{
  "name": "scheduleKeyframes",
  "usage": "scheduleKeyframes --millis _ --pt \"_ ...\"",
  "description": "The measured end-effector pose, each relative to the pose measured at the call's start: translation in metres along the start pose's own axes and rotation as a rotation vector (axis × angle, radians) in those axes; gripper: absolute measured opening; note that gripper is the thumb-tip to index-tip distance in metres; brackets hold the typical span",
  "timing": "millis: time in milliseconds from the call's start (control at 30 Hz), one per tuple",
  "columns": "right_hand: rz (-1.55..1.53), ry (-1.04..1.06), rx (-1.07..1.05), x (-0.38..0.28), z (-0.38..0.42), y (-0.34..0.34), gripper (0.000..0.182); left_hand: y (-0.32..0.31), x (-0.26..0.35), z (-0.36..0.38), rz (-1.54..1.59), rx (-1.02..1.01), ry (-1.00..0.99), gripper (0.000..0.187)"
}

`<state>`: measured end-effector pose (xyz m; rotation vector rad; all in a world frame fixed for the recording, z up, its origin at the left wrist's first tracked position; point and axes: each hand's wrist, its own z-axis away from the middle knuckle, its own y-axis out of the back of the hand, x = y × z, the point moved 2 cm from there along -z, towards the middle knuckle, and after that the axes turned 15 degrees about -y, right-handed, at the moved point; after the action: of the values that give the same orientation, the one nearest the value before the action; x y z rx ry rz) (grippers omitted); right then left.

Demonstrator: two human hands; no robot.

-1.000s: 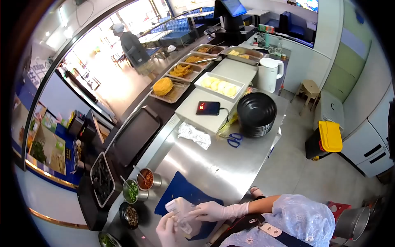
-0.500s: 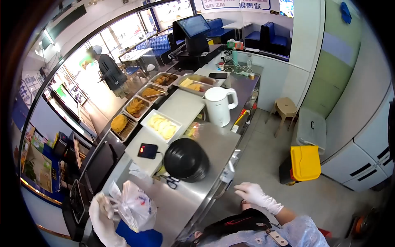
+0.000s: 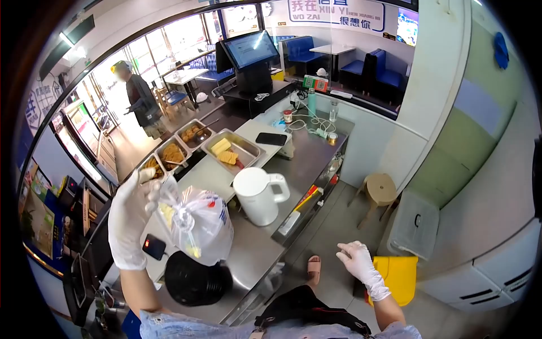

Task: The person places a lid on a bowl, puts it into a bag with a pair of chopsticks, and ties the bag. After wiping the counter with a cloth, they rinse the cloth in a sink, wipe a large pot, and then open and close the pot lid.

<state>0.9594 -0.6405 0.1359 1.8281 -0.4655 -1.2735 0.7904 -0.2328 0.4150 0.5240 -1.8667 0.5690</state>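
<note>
My left hand (image 3: 131, 209), in a white glove, is closed on the gathered top of a white plastic bag (image 3: 203, 231). The bag bulges, looks full and hangs over the steel counter; its contents are hidden. Beneath and beside it are a black round pot (image 3: 195, 279) and a small black device with a red display (image 3: 153, 246). A white electric kettle (image 3: 255, 198) stands just past the bag. My right hand (image 3: 358, 261), also gloved, hovers over the floor to the right of the counter, loosely bent and holding nothing.
Metal trays of food (image 3: 174, 155) line the far counter edge, near a phone (image 3: 271, 138) and a touchscreen register (image 3: 251, 53). Right of the counter are a stool (image 3: 379, 189), a yellow-lidded bin (image 3: 398, 279) and a clear box (image 3: 415, 226). A person (image 3: 141, 99) stands beyond the counter.
My left hand has carried the bag up and forward along the counter, from beside the pot to near the kettle. The view has shifted forward. My right hand stays free at my side.
</note>
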Motion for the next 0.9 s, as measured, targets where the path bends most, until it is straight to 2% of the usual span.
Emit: scheduleKeyframes --millis 133,300,367,400,433,500,567,633,700,767,800,833,900 --pt "0.028 -0.018 0.001 0.043 -0.099 0.027 0.025 -0.048 -0.042 -0.092 0.152 -0.132 -0.025 0.035" --pt "-0.01 -0.163 0.003 0.092 -0.202 0.073 0.022 -0.096 -0.078 -0.203 0.086 0.039 -0.015 0.035" --pt "-0.007 -0.143 0.067 0.126 -0.239 0.081 0.021 -0.106 -0.093 -0.251 0.133 0.1 -0.001 0.036" --pt "-0.022 -0.145 0.082 0.142 -0.257 0.084 0.021 -0.107 -0.096 -0.273 0.137 0.05 -0.011 0.036" --pt "-0.034 -0.144 0.092 0.155 -0.279 0.086 0.021 -0.116 -0.103 -0.297 0.13 0.13 -0.019 0.035" --pt "-0.083 -0.236 0.037 0.174 -0.326 0.089 0.021 -0.126 -0.122 -0.346 0.147 0.147 -0.108 0.036" --pt "-0.143 -0.242 0.002 0.197 -0.383 0.082 0.022 -0.102 -0.151 -0.407 0.135 0.018 -0.104 0.047" --pt "-0.182 -0.274 -0.059 0.206 -0.445 0.072 0.022 -0.12 -0.158 -0.441 0.109 0.258 -0.078 0.049" --pt "-0.217 -0.237 -0.104 0.202 -0.51 0.061 0.022 -0.121 -0.174 -0.485 0.008 0.228 -0.084 0.052" --pt "-0.25 -0.197 -0.148 0.194 -0.581 0.048 0.022 -0.129 -0.187 -0.518 -0.039 0.315 -0.058 0.048" --pt "-0.192 -0.077 -0.16 0.187 -0.617 0.045 0.022 -0.122 -0.203 -0.538 -0.051 0.36 -0.086 0.043" --pt "-0.145 0.051 -0.163 0.173 -0.658 0.04 0.022 -0.126 -0.211 -0.551 -0.031 0.399 -0.149 0.05" --pt "-0.164 0.157 -0.204 0.143 -0.728 0.029 0.021 -0.128 -0.228 -0.581 -0.051 0.514 -0.167 0.051"
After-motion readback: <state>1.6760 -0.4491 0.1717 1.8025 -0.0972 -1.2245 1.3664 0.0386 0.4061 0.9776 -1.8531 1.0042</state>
